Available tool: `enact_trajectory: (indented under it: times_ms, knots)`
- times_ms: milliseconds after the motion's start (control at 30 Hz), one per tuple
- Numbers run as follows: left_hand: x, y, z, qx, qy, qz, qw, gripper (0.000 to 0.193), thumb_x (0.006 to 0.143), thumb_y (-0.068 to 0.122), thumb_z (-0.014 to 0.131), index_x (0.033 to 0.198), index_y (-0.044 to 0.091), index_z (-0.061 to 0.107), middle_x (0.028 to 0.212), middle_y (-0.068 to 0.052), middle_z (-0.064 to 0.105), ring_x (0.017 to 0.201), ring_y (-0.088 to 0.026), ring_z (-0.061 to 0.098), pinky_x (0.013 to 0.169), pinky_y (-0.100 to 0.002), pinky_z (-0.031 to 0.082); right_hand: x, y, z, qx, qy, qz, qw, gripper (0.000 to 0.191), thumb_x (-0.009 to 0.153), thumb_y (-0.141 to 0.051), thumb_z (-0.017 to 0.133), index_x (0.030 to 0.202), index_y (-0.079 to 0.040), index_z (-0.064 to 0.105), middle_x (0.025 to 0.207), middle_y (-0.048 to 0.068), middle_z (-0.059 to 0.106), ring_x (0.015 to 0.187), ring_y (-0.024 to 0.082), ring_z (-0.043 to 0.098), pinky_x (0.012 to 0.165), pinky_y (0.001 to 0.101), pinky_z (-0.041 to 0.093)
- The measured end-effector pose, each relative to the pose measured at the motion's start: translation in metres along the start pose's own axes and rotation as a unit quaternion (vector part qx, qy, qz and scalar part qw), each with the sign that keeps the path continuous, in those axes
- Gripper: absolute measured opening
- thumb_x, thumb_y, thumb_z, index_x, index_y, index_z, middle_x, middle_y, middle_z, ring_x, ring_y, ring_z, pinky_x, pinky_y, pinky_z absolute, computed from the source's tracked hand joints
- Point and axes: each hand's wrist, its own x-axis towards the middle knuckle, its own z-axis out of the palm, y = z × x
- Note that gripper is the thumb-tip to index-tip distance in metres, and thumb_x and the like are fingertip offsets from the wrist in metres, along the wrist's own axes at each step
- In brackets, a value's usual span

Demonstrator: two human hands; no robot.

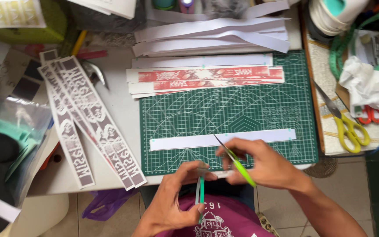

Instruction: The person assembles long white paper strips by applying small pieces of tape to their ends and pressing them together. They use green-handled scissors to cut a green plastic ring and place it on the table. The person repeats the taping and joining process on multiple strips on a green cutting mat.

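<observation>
Left hand (176, 204) low at the near edge of the counter (115, 105), fingers (194, 172) pinched shut on a thin green strip (202, 193) that hangs down from the fingertips, upright, in front of the maroon shirt (224, 219). Right hand (264, 164) just beside it, fingers curled tight round green-handled scissors (235, 160), dark blades pointing up-left over a long white paper strip (222, 139) on the green cutting mat (229, 109). Strip and blades apart, the strip below and left of the handle. Possibly a second grey strip alongside the green one, hard to tell. Red printed strips (207, 79) at the mat's far edge, grey printed strips (88, 127) to the left, yellow scissors (349, 129) well apart at right.
</observation>
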Motion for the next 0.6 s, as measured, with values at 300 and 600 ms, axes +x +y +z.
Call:
enact_trajectory:
  times_ms: [300, 600]
  knots:
    - [0.001, -0.002, -0.006, -0.002, 0.004, -0.013, 1.000, 0.075, 0.075, 0.028, 0.069, 0.141, 0.000, 0.045, 0.123, -0.020, 0.076, 0.120, -0.031, 0.077, 0.111, -0.041, 0.057, -0.012, 0.015, -0.015, -0.012, -0.197, 0.082, 0.977, 0.067, 0.058, -0.047, 0.095, 0.111, -0.008, 0.082, 0.070, 0.002, 0.076, 0.064, 0.011, 0.073, 0.061, 0.0295, 0.056]
    - [0.001, 0.000, -0.003, 0.000, -0.009, -0.011, 1.000, 0.077, 0.077, 0.033, 0.072, 0.141, -0.002, 0.046, 0.129, -0.022, 0.072, 0.124, -0.033, 0.075, 0.114, -0.043, 0.056, -0.007, 0.015, -0.010, -0.040, -0.201, 0.095, 0.974, 0.068, 0.056, -0.050, 0.093, 0.110, -0.009, 0.084, 0.065, 0.002, 0.074, 0.057, 0.011, 0.067, 0.053, 0.0298, 0.050]
